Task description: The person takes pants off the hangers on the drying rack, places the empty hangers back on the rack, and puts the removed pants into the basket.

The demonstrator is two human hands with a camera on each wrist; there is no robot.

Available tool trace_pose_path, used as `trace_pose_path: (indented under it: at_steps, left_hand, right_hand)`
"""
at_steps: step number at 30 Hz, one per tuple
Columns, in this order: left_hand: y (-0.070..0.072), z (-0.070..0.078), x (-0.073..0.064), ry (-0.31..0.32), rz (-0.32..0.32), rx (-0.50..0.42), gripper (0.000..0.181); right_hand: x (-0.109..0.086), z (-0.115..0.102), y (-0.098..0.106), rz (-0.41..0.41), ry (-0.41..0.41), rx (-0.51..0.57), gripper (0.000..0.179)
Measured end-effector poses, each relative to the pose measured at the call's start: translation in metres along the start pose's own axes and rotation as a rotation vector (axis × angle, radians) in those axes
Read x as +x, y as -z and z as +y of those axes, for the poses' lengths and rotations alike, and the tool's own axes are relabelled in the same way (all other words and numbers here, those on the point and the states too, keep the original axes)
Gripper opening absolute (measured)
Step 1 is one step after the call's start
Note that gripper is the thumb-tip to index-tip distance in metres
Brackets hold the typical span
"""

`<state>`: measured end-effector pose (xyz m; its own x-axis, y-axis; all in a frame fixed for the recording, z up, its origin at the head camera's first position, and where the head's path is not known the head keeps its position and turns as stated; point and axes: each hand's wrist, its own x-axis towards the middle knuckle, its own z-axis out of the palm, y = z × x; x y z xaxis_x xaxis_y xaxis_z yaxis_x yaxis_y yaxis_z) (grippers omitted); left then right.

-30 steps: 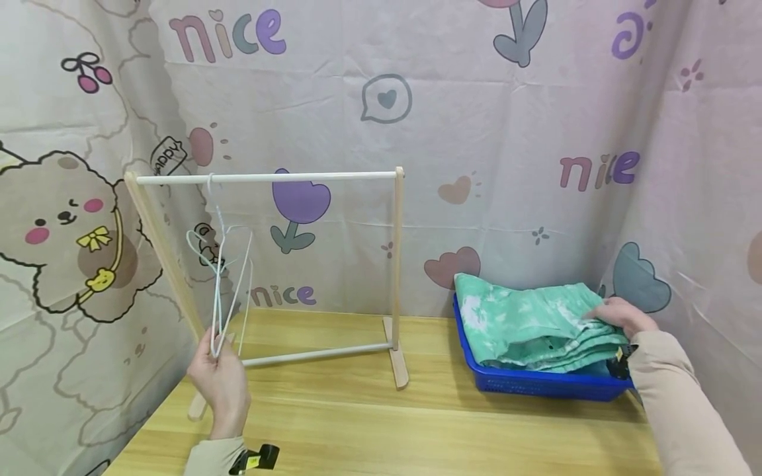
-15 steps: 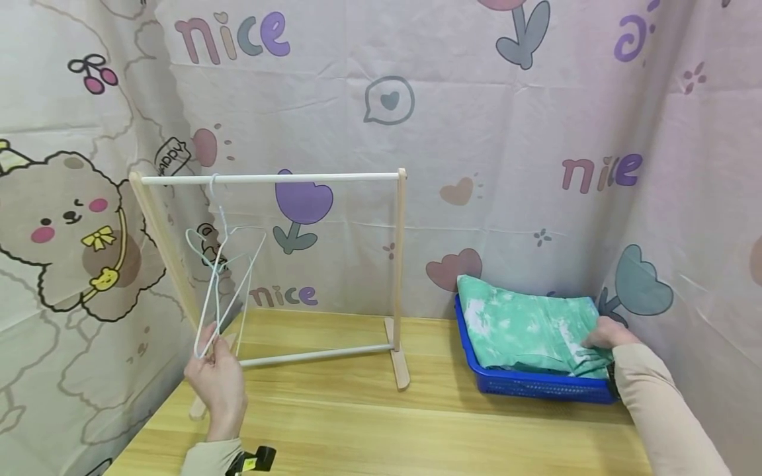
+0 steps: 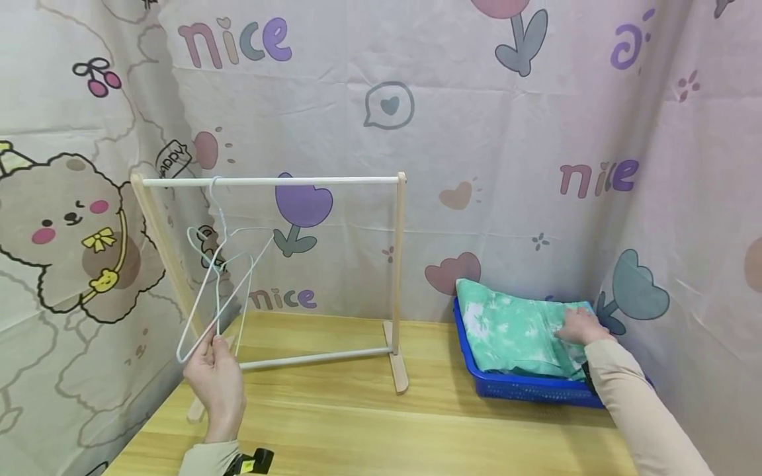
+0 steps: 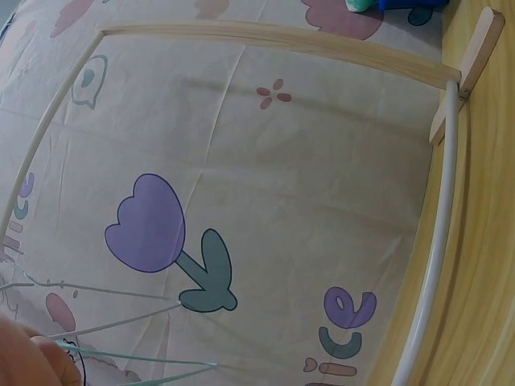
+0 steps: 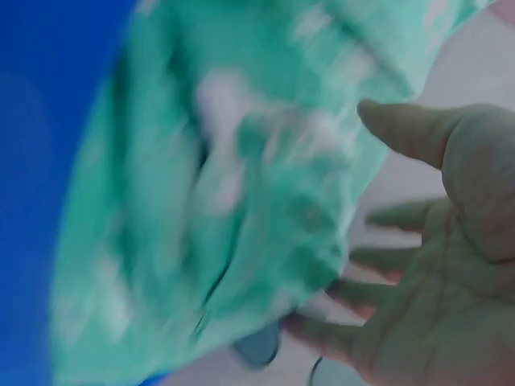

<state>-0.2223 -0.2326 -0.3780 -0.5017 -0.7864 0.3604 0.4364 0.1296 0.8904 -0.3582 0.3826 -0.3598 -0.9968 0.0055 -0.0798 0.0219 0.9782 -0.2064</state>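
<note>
My left hand (image 3: 217, 387) pinches the lower bar of a white wire hanger (image 3: 222, 215), whose hook sits over the rack's top rail (image 3: 309, 180). The hanger is swung askew, one corner toward me. Behind it hangs a pale teal hanger (image 3: 217, 291). In the left wrist view only part of the hand (image 4: 32, 358) shows beside the hanger wires. My right hand (image 3: 582, 325) is over the right part of a green-and-white tie-dye garment (image 3: 512, 330), lying folded in a blue basket (image 3: 536, 391). The right wrist view shows this hand (image 5: 434, 241) with spread fingers beside the blurred cloth.
The wooden rack's right upright (image 3: 399, 264) stands between the hangers and the basket. A lower white rail (image 3: 315, 357) joins its feet near the wood-grain table (image 3: 369, 436). Printed curtains (image 3: 506, 132) enclose the back and sides.
My right hand has moved left from the garment's right edge, and its lifted layers now lie flatter. The white hanger's lower corner has swung left, while my left hand has barely moved.
</note>
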Motion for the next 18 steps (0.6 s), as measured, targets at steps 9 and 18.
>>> trace_pose_path:
  at_steps: [9, 18]
  left_hand:
    - [0.004, -0.001, 0.001, -0.009, -0.002, 0.026, 0.034]
    - [0.006, -0.001, 0.002, -0.027, -0.023, -0.026, 0.035]
  right_hand:
    - [0.015, -0.054, -0.008, -0.052, 0.166, -0.025, 0.068]
    - [0.024, -0.106, -0.032, -0.168, 0.325, 0.036, 0.082]
